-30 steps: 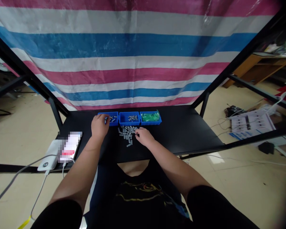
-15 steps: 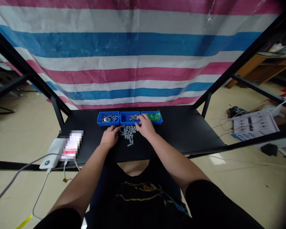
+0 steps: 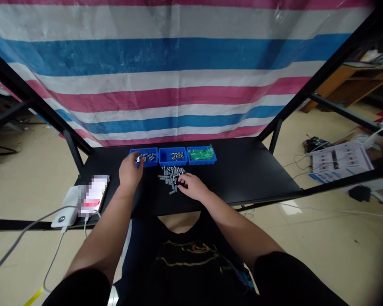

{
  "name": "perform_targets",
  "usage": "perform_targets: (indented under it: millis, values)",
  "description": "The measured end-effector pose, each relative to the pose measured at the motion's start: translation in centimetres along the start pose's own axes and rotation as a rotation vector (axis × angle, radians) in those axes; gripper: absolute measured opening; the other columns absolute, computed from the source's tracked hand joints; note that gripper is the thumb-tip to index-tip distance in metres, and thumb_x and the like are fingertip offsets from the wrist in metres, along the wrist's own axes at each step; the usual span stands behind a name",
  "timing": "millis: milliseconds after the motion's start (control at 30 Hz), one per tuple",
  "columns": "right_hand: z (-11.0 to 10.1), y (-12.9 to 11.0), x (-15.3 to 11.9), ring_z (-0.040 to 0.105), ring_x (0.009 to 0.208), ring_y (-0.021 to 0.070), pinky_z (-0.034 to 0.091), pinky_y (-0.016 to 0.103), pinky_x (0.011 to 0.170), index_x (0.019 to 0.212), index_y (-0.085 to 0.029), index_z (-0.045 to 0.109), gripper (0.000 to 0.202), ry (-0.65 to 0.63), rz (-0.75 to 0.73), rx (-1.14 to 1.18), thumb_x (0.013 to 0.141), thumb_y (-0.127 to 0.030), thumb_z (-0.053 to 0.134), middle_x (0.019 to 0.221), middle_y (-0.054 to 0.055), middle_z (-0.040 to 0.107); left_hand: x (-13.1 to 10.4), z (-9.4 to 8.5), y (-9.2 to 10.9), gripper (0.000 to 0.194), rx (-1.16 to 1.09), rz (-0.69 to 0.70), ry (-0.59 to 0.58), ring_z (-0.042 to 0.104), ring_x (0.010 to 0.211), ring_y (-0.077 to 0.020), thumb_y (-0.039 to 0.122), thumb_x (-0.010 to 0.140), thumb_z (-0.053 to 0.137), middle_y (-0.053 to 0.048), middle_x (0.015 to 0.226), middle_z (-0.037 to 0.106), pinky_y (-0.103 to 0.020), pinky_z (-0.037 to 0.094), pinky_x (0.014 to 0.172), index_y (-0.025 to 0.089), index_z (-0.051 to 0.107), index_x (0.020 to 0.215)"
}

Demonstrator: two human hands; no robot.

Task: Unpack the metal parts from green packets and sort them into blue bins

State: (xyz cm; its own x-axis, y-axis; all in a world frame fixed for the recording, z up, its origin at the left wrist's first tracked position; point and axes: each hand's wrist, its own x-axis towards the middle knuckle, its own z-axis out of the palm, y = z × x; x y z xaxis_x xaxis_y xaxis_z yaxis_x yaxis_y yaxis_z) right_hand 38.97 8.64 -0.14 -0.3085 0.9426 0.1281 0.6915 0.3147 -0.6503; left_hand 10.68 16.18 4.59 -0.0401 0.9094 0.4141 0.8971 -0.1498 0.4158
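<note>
At the near left corner of the left blue bin (image 3: 156, 164), my left hand (image 3: 130, 170) has its thumb and fingertips around a shiny small metal cylinder (image 3: 138, 159). More grey metal cylinders (image 3: 151, 157) lie in that bin. My right hand (image 3: 193, 186) rests at the right side of a loose pile of small metal cylinders (image 3: 170, 175) on the table, fingers curled in at the pile's edge. What its fingertips hold, if anything, is too small to make out. Small silver parts (image 3: 178, 156) lie in the middle blue bin (image 3: 164, 156).
The right blue bin (image 3: 201, 162) holds green plastic-looking pieces (image 3: 201, 153). A phone (image 3: 95, 193) and a white power bank (image 3: 65, 208) with cables lie at the left of the black table (image 3: 239, 170). A striped sheet (image 3: 178, 80) hangs behind, between black frame bars.
My left hand has moved from the pile's left side up and left to the left bin. My right hand has come back from the middle bin to the pile's right side.
</note>
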Motion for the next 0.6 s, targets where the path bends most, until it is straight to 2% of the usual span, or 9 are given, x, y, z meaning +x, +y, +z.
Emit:
perform_targets:
  millis: [100,200,333,433,533,600]
  values:
    - [0.1,-0.8,-0.1,0.06,0.082,0.014,0.044,0.025,0.076,0.104,-0.022,0.067,0.024,-0.087,-0.059,-0.015,0.082,-0.024,0.077,0.097,0.001,0.063,1.4,-1.5,0.0,0.046,-0.094,0.066,0.084,0.056,0.132,-0.0301,0.04,0.1,0.046,-0.015,0.136,0.065,-0.043,0.043,0.111,0.017,0.056,0.139]
    - [0.3,-1.3,0.0,0.061,0.085,0.015,0.043,0.025,0.077,0.102,-0.023,0.068,0.023,-0.123,-0.061,-0.048,0.081,-0.021,0.077,0.098,0.002,0.062,0.1,-1.8,-0.1,0.037,-0.134,0.163,0.052,0.052,0.137,-0.0273,0.032,0.1,0.045,-0.011,0.138,0.063,-0.042,0.038,0.116,0.019,0.06,0.131]
    - [-0.2,-1.4,0.5,0.06,0.083,0.0157,0.042,0.024,0.073,0.097,-0.022,0.066,0.023,-0.174,-0.023,-0.106,0.077,-0.014,0.073,0.098,0.002,0.062,-4.4,0.2,-0.4,0.025,-0.097,0.22,-0.112,0.061,0.112,-0.0271,0.028,0.096,0.05,-0.009,0.114,0.069,-0.041,0.047,0.104,0.021,0.066,0.113]
    - [-0.9,-1.3,0.9,0.058,0.079,0.0163,0.038,0.024,0.067,0.091,-0.022,0.064,0.024,-0.229,0.003,-0.192,0.071,-0.008,0.071,0.093,0.003,0.061,-7.3,2.2,-0.2,0.027,-0.093,0.263,-0.24,0.061,0.107,-0.0263,0.027,0.095,0.053,-0.009,0.114,0.068,-0.04,0.048,0.099,0.023,0.067,0.117]
    - [-1.4,-1.2,1.4,0.058,0.079,0.0169,0.034,0.024,0.063,0.085,-0.023,0.063,0.026,-0.271,0.022,-0.226,0.068,-0.006,0.072,0.088,0.002,0.06,-8.7,3.4,0.9,0.033,-0.057,0.249,-0.3,0.06,0.108,-0.0275,0.027,0.094,0.055,-0.009,0.118,0.067,-0.042,0.049,0.095,0.026,0.066,0.125]
    - [-1.6,-1.2,1.6,0.057,0.077,0.0165,0.035,0.023,0.063,0.083,-0.023,0.062,0.027,-0.279,0.029,-0.201,0.065,-0.005,0.072,0.082,0.0,0.059,-8.8,3.4,1.9,0.032,-0.06,0.226,-0.292,0.06,0.108,-0.0287,0.028,0.094,0.055,-0.009,0.115,0.068,-0.045,0.049,0.094,0.027,0.068,0.123]
